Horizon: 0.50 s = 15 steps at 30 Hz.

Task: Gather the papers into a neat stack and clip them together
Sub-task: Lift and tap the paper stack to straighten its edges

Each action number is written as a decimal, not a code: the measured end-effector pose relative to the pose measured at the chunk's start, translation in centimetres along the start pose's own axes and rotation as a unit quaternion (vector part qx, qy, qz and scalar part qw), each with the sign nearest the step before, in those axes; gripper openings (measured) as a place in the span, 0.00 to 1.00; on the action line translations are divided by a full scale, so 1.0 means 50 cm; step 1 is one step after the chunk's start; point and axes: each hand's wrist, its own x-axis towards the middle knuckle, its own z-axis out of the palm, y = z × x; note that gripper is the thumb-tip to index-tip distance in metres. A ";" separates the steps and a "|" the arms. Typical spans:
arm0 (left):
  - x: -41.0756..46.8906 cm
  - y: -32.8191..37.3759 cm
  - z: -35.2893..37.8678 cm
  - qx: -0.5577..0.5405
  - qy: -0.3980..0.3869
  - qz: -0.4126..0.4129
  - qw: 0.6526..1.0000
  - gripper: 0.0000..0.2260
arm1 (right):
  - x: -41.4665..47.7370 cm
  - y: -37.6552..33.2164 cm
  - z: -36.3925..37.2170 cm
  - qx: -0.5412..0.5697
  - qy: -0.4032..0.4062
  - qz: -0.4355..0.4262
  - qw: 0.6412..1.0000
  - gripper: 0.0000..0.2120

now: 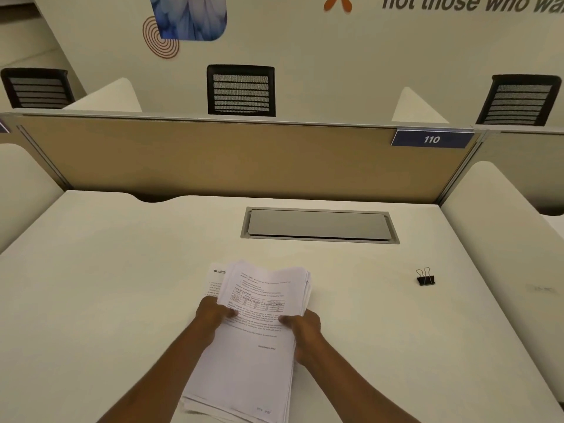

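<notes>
Now your left hand (213, 312) and right hand (302, 326) each grip a long side of the papers (259, 319), whose long axis runs away from you over the desk (122, 285). The binder clip (425, 277) stands well off to the right, seemingly handles up, nearer your right hand.

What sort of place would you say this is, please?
Most likely a shared office: a desk with a tan divider, a tag numbered 110, and mesh chairs beyond.

Plate (432, 138): "110"; wall (305, 56): "not those who" (cropped).
</notes>
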 end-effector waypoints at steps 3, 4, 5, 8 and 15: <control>-0.010 0.007 -0.002 -0.029 0.014 0.007 0.999 0.18 | -0.004 0.001 -0.004 0.010 0.003 0.002 1.000 0.17; -0.006 0.005 -0.004 -0.029 0.024 0.006 0.999 0.18 | -0.003 0.001 -0.005 0.010 0.004 0.000 1.000 0.17; -0.007 0.007 -0.006 -0.024 0.031 0.003 0.999 0.17 | -0.001 0.000 -0.006 0.009 0.006 -0.004 1.000 0.17; -0.006 0.015 -0.014 -0.013 0.051 0.001 0.999 0.13 | 0.002 -0.008 0.000 0.002 0.007 -0.014 1.000 0.17; 0.019 0.027 -0.036 0.045 0.102 0.031 0.993 0.14 | 0.006 -0.016 0.036 -0.010 0.006 -0.029 1.000 0.16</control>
